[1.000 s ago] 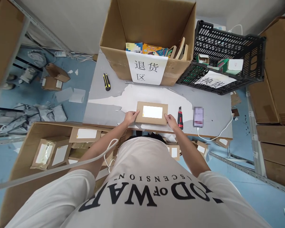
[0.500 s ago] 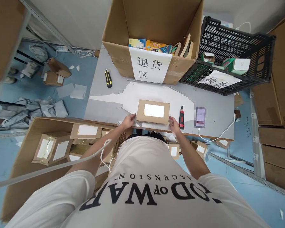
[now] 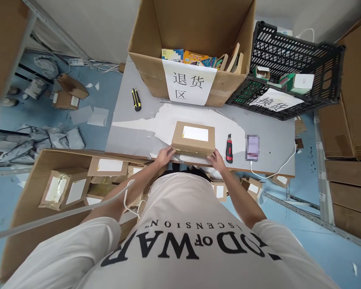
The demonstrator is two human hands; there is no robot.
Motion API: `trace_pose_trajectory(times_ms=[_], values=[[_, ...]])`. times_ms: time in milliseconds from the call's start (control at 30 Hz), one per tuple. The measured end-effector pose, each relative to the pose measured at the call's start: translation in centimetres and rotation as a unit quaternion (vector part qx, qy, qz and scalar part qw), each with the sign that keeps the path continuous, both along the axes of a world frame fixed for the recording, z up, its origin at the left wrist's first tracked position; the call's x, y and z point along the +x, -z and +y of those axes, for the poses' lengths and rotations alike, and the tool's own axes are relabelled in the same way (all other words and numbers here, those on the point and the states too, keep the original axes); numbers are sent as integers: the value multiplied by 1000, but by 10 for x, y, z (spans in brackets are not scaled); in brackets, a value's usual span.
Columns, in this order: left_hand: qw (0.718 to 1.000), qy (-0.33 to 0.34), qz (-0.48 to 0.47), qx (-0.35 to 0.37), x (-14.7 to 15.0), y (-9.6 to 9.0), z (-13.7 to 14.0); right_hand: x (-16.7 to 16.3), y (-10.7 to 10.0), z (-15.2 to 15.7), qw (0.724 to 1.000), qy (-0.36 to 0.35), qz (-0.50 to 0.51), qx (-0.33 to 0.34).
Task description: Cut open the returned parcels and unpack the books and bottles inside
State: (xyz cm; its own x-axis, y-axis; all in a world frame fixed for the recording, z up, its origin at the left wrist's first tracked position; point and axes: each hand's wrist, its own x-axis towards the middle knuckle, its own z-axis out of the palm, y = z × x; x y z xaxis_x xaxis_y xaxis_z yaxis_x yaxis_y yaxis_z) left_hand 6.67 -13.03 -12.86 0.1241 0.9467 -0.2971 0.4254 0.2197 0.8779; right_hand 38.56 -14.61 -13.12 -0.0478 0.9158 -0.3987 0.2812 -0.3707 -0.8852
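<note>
A small brown cardboard box [image 3: 193, 143] with a white label on top is at the front of the grey table [image 3: 129, 140]. Its taped front side now faces me, so it looks tipped back a little. My left hand [image 3: 166, 155] grips the box's near left corner. At the near right corner, my right hand [image 3: 217, 160] has its fingers closed on the box; some fingertips are hidden. Just right of the box lies a red and black utility knife [image 3: 229, 149], apart from my hand.
Behind stands a large carton [image 3: 150, 76] of books, beside a black plastic crate [image 3: 327, 76]. A yellow utility knife [image 3: 136, 99] lies back left, a cabled phone [image 3: 252, 147] at right. A big open carton [image 3: 27, 216] of parcels stands left below the table.
The box's near side has been lifted, showing its taped front face. My right hand has shifted slightly left and down to the near corner; the left has stayed nearly in place.
</note>
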Motion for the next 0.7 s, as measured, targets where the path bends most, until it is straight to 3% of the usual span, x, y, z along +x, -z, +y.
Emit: trace_pose_trajectory(times_ms=[133,267,433,700], values=[[996,-32,-77,24,6,-26,6,-1,-32,11,999,11,-24,34],[985,-78,-155,4,18,-36,16,0,-50,27,994,19,-107,34],[980,-107,-164,-30,23,-28,18,0,-45,29,990,15,-137,18],[976,-120,-180,-36,23,-20,9,-6,-28,15,995,62,-81,12]])
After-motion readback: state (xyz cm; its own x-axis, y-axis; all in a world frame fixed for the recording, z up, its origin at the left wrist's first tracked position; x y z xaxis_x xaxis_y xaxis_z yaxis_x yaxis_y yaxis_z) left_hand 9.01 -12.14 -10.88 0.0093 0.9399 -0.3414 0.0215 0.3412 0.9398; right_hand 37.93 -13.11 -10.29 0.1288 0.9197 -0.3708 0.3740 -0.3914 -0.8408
